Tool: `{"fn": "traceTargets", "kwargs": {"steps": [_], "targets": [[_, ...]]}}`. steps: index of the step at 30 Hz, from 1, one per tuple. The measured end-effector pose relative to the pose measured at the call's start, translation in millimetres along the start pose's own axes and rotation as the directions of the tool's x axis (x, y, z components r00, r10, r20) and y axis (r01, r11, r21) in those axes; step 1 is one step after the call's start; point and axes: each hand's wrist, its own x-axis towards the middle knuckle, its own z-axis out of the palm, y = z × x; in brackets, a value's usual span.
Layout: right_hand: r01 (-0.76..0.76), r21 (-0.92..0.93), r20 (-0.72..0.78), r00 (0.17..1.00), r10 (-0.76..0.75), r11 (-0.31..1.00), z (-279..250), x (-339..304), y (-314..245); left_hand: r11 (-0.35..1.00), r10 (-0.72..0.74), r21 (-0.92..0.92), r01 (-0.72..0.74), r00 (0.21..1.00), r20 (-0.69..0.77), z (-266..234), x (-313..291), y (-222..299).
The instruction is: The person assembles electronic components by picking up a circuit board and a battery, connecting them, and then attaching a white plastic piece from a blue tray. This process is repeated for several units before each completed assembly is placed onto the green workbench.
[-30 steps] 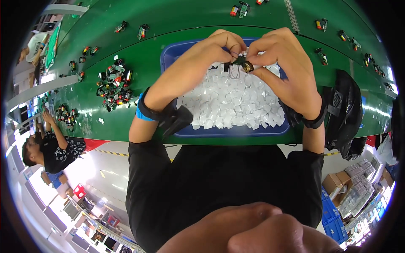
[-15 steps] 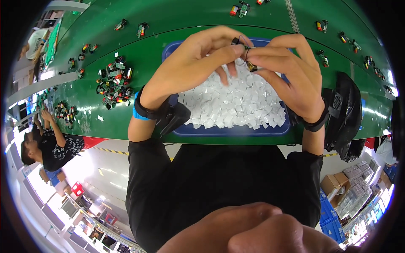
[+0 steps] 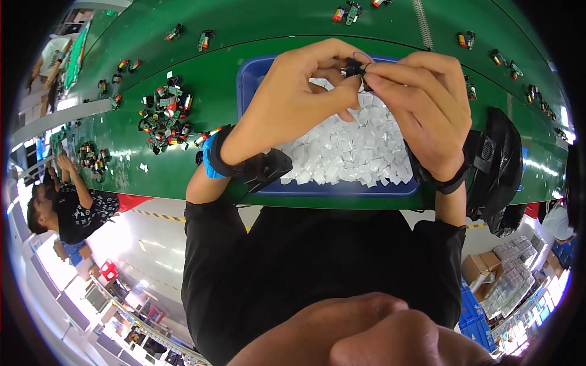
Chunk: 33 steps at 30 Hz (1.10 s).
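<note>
Above a blue tray (image 3: pixel 246 85) of small white square pieces (image 3: pixel 360 149), both my hands meet on a small wired electronic part (image 3: pixel 353 68). It has a black body, and thin dark wires loop from it. My left hand (image 3: pixel 305 91) pinches the black body between thumb and fingers. From the other side, my right hand (image 3: pixel 421 104) grips the wire end with thumb and forefinger. Fingertips hide the rest of the part. Each of my wrists wears a black band, and the left one also carries a blue strap.
A heap of small circuit boards with red and yellow cylinders (image 3: pixel 166 116) lies left of the tray. Similar assemblies (image 3: pixel 348 13) dot the green table (image 3: pixel 274 21). A black plastic bag (image 3: pixel 497 158) stands at the right. Another person (image 3: pixel 79 195) works at the far left.
The held part has turned, so its black body shows more between my fingers. My left hand and wrist have moved slightly right. A cylinder by the left heap has come into view.
</note>
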Motion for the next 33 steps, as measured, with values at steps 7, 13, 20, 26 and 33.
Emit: {"fn": "traceTargets", "kwargs": {"steps": [7,13,20,26,33], "targets": [[-0.008,-0.026,-0.071,0.997,0.006,1.000,-5.2,-3.4,-0.3,0.993,0.120,0.013,-0.119,0.993,-0.015,7.0,-5.3,5.2],[-0.014,-0.061,-0.045,0.999,0.011,0.998,-6.1,0.3,-3.6,0.983,0.128,0.138,-0.124,0.991,-0.022,10.4,-6.8,2.1],[-0.237,0.062,-0.172,0.954,0.244,0.970,-19.1,4.0,-12.0,0.922,0.240,-0.272,-0.275,0.959,-0.154,6.5,2.8,-4.1],[-0.545,0.467,0.117,0.819,0.562,0.696,-9.9,-1.0,-18.7,0.916,0.374,-0.094,-0.391,0.914,-0.159,9.6,5.2,-10.5],[-0.525,0.666,0.099,0.766,0.635,0.530,-0.7,-3.3,-23.1,0.878,0.473,0.169,-0.448,0.868,-0.153,7.2,5.6,-17.0]]}}
